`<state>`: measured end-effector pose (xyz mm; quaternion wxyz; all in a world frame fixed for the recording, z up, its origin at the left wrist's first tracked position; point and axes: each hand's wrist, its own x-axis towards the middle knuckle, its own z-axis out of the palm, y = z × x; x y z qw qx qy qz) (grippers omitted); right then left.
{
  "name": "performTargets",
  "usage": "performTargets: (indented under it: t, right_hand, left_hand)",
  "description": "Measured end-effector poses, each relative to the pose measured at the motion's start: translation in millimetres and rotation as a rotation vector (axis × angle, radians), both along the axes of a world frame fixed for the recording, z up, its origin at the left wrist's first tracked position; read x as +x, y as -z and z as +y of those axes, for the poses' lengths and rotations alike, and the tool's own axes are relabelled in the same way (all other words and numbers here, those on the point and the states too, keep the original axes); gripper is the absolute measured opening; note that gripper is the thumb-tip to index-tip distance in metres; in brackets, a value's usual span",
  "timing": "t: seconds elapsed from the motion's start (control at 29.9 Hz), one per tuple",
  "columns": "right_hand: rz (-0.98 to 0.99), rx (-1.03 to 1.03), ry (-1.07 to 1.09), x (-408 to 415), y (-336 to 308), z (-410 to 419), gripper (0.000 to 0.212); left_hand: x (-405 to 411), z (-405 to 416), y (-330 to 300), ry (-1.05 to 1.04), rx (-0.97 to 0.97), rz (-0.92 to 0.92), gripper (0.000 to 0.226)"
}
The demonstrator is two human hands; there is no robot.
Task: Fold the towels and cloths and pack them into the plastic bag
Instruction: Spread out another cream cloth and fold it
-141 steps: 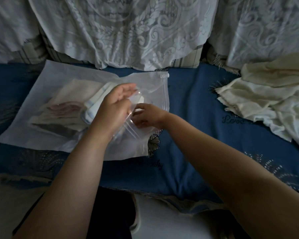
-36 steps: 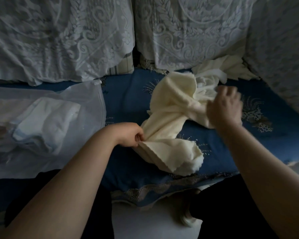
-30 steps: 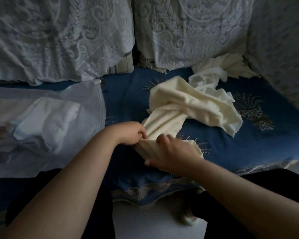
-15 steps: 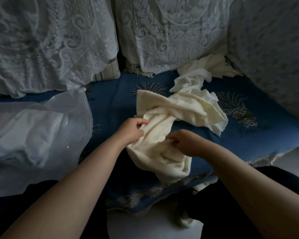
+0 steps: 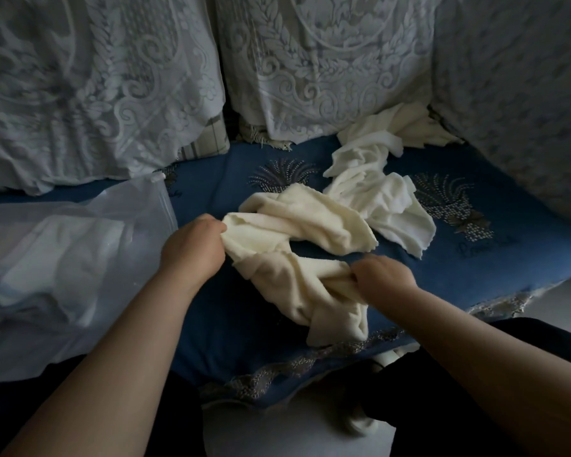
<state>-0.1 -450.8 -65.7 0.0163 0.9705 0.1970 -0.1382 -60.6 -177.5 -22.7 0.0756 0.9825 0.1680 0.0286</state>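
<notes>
Seat cushion now carrying cream towel drawn toward six o'clock. Plastic bag at nine o'clock, already part-filled. Left hand and right hand each in clenched grip on towel, now spread apart: folding begun, packing pending.

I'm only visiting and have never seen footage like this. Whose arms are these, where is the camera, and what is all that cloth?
There is no machine here: a person wears a camera on the head, looking down at their own arms. The left hand and right hand each grip the cream towel, crumpled on the blue sofa cover. Behind it lies a white cloth, loose and unfolded. At the left is the clear plastic bag with folded cloths already inside. Lace covers drape the backrest.
</notes>
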Motion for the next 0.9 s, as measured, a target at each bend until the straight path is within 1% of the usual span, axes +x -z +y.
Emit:
performTargets:
  t: [0.17,0.3,0.5,0.57,0.63,0.74,0.8,0.84,0.9]
  right_hand:
    - [-0.184,-0.047,-0.113,-6.7,14.4,-7.0,0.035]
    - [-0.114,-0.007,-0.175,7.3,21.1,-17.9,0.039]
    - [-0.058,0.063,-0.089,22.9,22.9,-23.2,0.044]
    - [-0.03,0.112,-0.057,36.2,21.0,-26.7,0.041]
    - [-0.027,0.12,-0.078,47.6,21.9,-31.5,0.038]
    - [-0.086,0.164,-0.131,54.7,27.4,-35.8,0.037]
    - [-0.143,0.173,-0.149,54.5,28.9,-36.9,0.036]
    - [-0.183,0.186,-0.145,53.2,27.8,-36.8,0.035]
    - [-0.324,0.264,-0.127,49.0,19.9,-34.3,0.032]
  left_hand:
    - [6.8,3.9,2.7,-0.002,0.027,0.017,0.031]
    - [10.0,5.5,5.7,-0.007,0.042,0.048,0.032]
    - [12.3,6.8,13.6,-0.013,0.032,0.058,0.032]
    - [13.2,6.5,16.2,-0.017,0.045,0.049,0.032]
    - [14.3,6.5,18.9,-0.024,0.083,0.036,0.032]
    - [16.4,8.0,20.0,-0.032,0.124,0.002,0.031]
    - [17.5,10.0,19.4,-0.031,0.115,-0.034,0.025]
    - [17.5,10.9,18.9,-0.031,0.116,-0.055,0.021]
    - [16.7,12.8,18.0,-0.046,0.134,-0.094,0.018]
